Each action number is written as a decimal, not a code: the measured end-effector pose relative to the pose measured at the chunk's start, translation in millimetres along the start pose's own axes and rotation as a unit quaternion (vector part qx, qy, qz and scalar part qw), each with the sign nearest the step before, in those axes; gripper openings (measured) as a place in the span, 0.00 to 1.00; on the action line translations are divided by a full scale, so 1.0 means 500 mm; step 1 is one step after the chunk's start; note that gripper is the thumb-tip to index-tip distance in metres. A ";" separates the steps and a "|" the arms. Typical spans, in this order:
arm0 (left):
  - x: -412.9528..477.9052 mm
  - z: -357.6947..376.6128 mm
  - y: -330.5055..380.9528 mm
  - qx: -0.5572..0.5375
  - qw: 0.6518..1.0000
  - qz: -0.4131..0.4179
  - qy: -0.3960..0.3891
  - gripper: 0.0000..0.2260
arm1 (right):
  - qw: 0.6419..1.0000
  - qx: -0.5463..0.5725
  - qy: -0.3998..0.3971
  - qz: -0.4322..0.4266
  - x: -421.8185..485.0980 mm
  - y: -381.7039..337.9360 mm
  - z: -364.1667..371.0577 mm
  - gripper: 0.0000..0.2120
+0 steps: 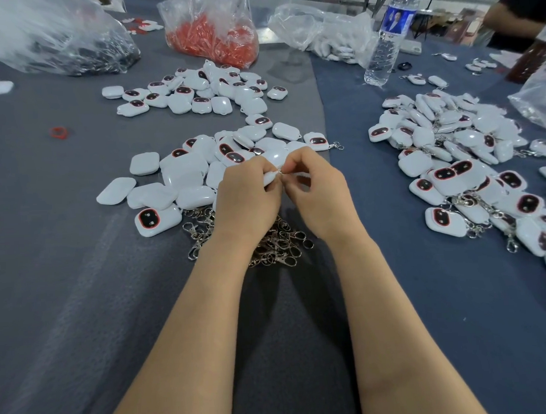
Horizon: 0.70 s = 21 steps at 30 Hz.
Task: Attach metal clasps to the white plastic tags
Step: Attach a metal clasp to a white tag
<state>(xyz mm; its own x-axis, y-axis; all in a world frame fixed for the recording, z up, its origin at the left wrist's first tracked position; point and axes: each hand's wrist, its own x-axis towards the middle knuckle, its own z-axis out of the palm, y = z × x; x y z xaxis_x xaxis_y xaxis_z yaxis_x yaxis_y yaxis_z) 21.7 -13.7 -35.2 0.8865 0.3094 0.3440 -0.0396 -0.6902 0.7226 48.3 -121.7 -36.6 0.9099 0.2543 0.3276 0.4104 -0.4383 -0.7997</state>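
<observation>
At frame centre, the left hand [249, 192] grips a white tag [269, 177] while the right hand [314, 189] pinches a metal clasp [279, 172]; the tag's loop likely needs steadying for threading.

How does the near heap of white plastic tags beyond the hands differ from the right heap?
The near heap of white plastic tags is mostly bare of clasps; the right heap shows many silver clasps attached. The near heap lies on grey cloth, the right heap on blue cloth. Both mix face-up and face-down tags.
</observation>
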 end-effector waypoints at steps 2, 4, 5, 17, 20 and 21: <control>0.001 -0.005 -0.003 0.000 1.000 0.007 -0.004 0.06 | 1.000 0.011 -0.009 -0.004 -0.002 0.001 0.000 0.07; 0.004 -0.007 -0.006 0.005 1.000 0.012 -0.008 0.05 | 1.000 0.025 -0.010 -0.003 -0.004 0.001 -0.001 0.08; 0.005 -0.007 -0.007 0.006 1.000 0.013 -0.012 0.05 | 0.999 0.032 -0.009 0.001 -0.004 0.001 -0.001 0.08; 0.005 -0.013 -0.001 -0.065 0.997 0.019 -0.037 0.05 | 0.992 0.092 0.062 0.052 0.003 0.011 -0.002 0.09; 0.006 -0.018 0.003 -0.113 0.993 -0.008 -0.043 0.05 | 0.988 0.103 0.096 0.070 0.005 0.009 -0.006 0.12; 0.007 -0.020 0.006 -0.135 0.990 -0.018 -0.048 0.07 | 0.986 0.108 0.105 0.074 0.005 0.008 -0.006 0.12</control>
<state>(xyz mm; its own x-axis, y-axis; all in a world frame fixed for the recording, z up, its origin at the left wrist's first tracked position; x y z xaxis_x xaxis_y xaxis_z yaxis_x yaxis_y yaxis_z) 20.0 -8.0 -25.7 0.9285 0.2591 0.2660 -0.1166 -0.4765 0.8714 52.6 -125.7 -37.5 0.9603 0.0078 0.2788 0.2713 -0.2585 -0.9272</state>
